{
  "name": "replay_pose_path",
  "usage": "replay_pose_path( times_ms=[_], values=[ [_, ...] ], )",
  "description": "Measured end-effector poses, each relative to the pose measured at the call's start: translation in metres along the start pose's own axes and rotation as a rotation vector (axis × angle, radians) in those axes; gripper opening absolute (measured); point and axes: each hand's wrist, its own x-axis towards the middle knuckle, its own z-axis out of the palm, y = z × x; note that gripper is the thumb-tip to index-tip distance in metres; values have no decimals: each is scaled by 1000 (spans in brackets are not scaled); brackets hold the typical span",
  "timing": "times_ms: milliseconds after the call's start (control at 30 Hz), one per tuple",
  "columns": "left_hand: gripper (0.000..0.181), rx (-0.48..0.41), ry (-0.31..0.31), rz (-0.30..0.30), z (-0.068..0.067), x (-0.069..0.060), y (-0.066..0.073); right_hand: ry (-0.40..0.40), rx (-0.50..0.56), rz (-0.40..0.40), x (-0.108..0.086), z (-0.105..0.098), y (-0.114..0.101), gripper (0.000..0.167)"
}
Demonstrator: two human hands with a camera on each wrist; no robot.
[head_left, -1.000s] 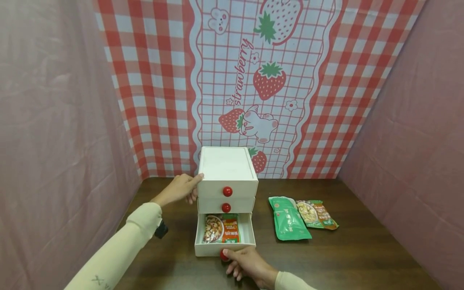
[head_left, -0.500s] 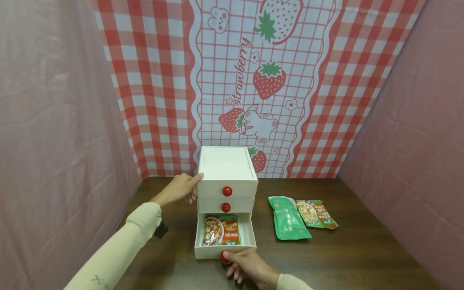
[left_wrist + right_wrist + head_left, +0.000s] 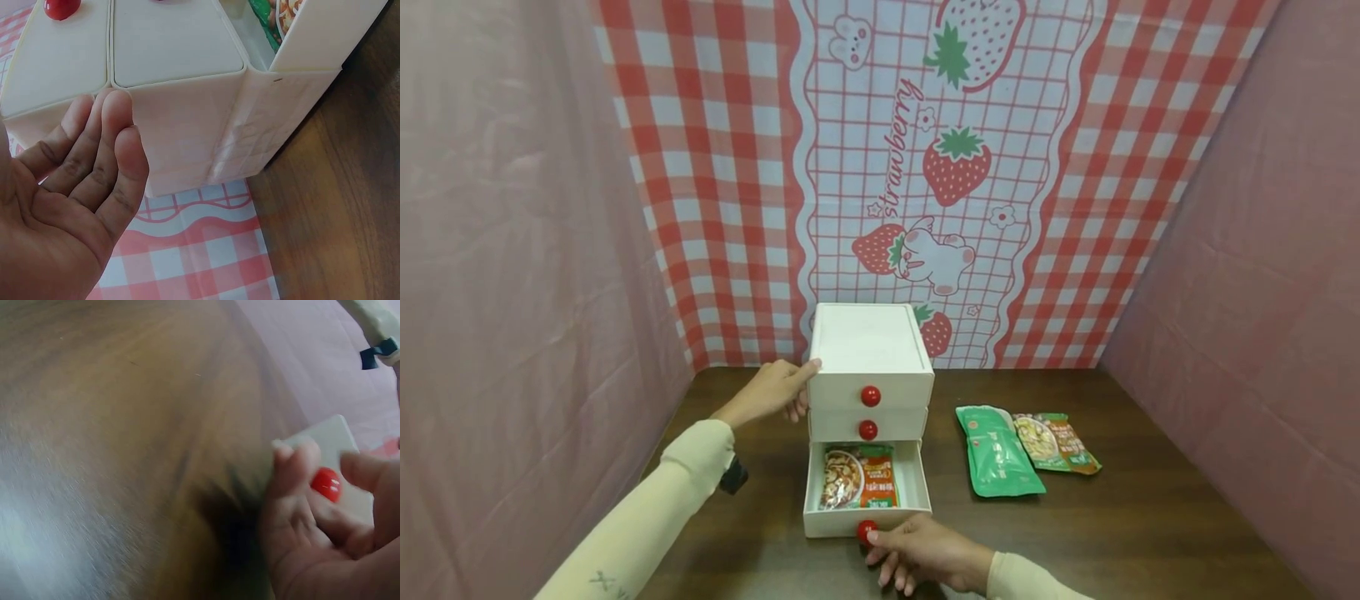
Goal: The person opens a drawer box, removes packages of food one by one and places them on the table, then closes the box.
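A white drawer cabinet [image 3: 871, 342] stands on the table with its bottom drawer [image 3: 912, 475] pulled out. Inside that drawer lies a food packet [image 3: 859, 479] printed with a bowl. My left hand [image 3: 771, 392] rests on the cabinet's left side, thumb on the top edge; in the left wrist view its fingers [image 3: 119, 169] lie fairly straight along the side wall. Just in front of the bottom drawer's red knob [image 3: 867, 532] is my right hand [image 3: 928, 552]. The right wrist view shows its thumb and fingers spread apart, the knob [image 3: 326, 484] visible between them and not gripped.
To the right of the cabinet lie a green pouch [image 3: 1000, 454] and another bowl-printed packet [image 3: 1056, 443], partly overlapped by the pouch. The upper two drawers are closed, each with a red knob. A checked strawberry cloth [image 3: 737, 208] hangs behind the wooden table [image 3: 1112, 533].
The bottom drawer has come out slightly further toward me. My right hand has let go of its red knob and shifted a little to the right. The left hand stays in place.
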Motion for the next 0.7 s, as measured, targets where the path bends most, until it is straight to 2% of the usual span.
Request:
replay_pose_path(
  times_ms=[167,267,333,467,567,700],
  values=[
    [76,-1,-3,0,0,0,0,-173,-53,23,-10,-10,-16,47],
    [77,-5,-7,0,0,1,-1,-237,-51,4,-12,-14,-28,51],
    [78,-9,-8,-1,0,1,-2,-253,-50,-22,-12,-17,-35,52],
    [79,-13,-9,0,0,1,-2,-217,-68,-100,-10,-23,-47,42],
    [78,-7,-8,5,0,1,-2,-149,-97,-158,-7,-29,-54,35],
    [78,10,-7,14,-1,0,-1,-56,-170,-215,-3,-36,-63,33]
  ],
)
